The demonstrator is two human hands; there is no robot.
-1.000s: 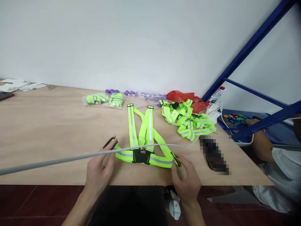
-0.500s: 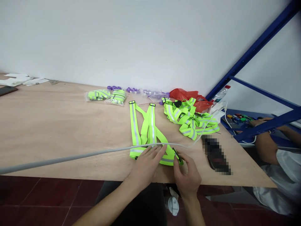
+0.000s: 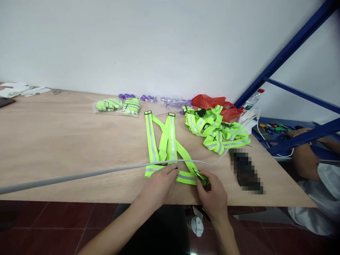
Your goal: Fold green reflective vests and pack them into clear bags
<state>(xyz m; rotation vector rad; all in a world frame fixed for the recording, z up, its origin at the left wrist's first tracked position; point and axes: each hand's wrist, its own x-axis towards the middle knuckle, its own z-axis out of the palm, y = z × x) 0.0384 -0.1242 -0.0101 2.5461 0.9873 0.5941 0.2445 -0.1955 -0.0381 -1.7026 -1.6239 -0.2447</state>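
Note:
A neon-yellow reflective strap vest (image 3: pixel 162 141) lies flat on the wooden table (image 3: pixel 58 141), its two shoulder straps pointing to the wall. My left hand (image 3: pixel 159 186) rests on the folded waist band near the black buckle, fingers curled over it. My right hand (image 3: pixel 211 193) pinches the band's right end with its black clip at the table's front edge. A grey cable (image 3: pixel 79 175) runs across the band just above both hands.
A heap of more yellow vests (image 3: pixel 216 129) lies behind on the right, beside a red bag (image 3: pixel 212 102). Two bagged vests (image 3: pixel 117 105) and purple pieces (image 3: pixel 146 97) sit by the wall. A blurred dark object (image 3: pixel 247 171) lies right. Another person's arm (image 3: pixel 302 156) rests by blue shelving (image 3: pixel 292 46).
My left hand carried the band's left end over to the right, folding the waist band in half. It now presses on the fold. My right hand stayed on the right end.

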